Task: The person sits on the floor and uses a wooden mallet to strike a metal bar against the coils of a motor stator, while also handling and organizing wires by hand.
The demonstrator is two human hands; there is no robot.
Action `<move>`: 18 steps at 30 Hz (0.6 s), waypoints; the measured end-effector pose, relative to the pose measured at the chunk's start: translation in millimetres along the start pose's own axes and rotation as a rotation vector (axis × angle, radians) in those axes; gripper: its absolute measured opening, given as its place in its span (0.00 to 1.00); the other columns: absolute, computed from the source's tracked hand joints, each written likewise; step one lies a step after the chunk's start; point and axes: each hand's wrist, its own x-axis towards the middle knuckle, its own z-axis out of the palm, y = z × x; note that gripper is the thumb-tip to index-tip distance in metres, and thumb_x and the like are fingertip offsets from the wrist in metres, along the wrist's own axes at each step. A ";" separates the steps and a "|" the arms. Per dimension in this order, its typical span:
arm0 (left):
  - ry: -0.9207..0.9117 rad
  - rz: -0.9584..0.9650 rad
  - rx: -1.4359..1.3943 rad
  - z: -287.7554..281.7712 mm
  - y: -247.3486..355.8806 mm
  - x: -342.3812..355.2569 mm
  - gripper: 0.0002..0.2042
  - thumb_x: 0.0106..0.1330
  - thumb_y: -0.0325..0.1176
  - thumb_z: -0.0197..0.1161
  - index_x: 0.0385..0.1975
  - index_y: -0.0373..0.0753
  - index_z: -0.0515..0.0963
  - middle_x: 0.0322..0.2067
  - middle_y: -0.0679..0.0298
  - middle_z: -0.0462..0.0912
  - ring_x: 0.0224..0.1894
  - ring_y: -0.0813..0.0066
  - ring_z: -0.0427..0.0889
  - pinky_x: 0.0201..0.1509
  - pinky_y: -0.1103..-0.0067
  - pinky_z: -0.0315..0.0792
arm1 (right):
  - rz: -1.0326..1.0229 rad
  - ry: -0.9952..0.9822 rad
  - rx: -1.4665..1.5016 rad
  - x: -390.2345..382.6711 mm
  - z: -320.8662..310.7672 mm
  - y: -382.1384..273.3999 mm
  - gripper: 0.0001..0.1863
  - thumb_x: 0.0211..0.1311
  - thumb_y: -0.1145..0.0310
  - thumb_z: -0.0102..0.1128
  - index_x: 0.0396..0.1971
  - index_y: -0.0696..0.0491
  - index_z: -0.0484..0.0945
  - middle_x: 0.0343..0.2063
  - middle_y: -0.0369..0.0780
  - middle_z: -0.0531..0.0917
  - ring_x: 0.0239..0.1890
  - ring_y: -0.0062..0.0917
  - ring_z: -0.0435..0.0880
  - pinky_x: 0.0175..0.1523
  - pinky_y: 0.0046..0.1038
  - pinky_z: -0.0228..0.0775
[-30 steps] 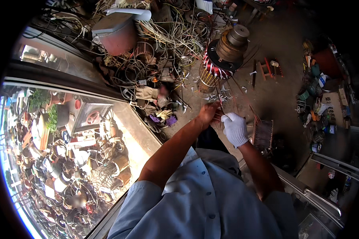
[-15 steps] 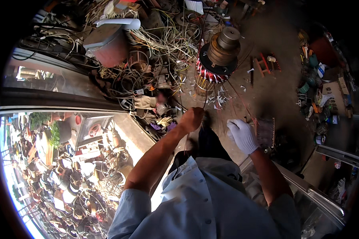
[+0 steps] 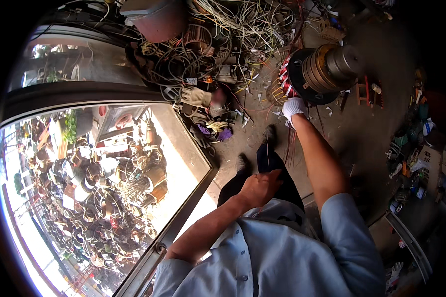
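My bare left hand (image 3: 262, 189) is closed in front of my shirt, with a thin wire (image 3: 268, 156) running up from it. My right hand (image 3: 294, 107), in a white knitted glove, reaches forward to the underside of a motor rotor (image 3: 302, 74). The rotor stands upright, with a metal shaft, brass-coloured rings, a black disc and red-and-white wrapped windings. The fingers of the right hand are mostly hidden against the winding's lower end. Thin reddish wires (image 3: 291, 143) hang below that hand.
A tangle of pale cables (image 3: 243, 24) and scrap covers the floor at the far left, beside a reddish drum (image 3: 156, 22). Used gloves (image 3: 195, 97) lie on that heap. A framed glass door (image 3: 188, 198) stands at my left. Containers and a cardboard box (image 3: 428, 168) line the right.
My left hand has drawn back toward my body. My right hand has moved forward to the rotor. The view has shifted, so the rotor appears nearer and farther right.
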 end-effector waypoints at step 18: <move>-0.044 0.181 -0.292 70.8 -106.8 53.3 0.20 0.76 0.48 0.55 0.48 0.36 0.80 0.40 0.55 0.85 0.37 0.61 0.86 0.39 0.66 0.80 | 0.330 0.083 1.663 -361.7 -38.5 -59.8 0.14 0.69 0.64 0.63 0.49 0.54 0.85 0.13 0.33 0.73 0.11 0.18 0.67 0.14 0.27 0.54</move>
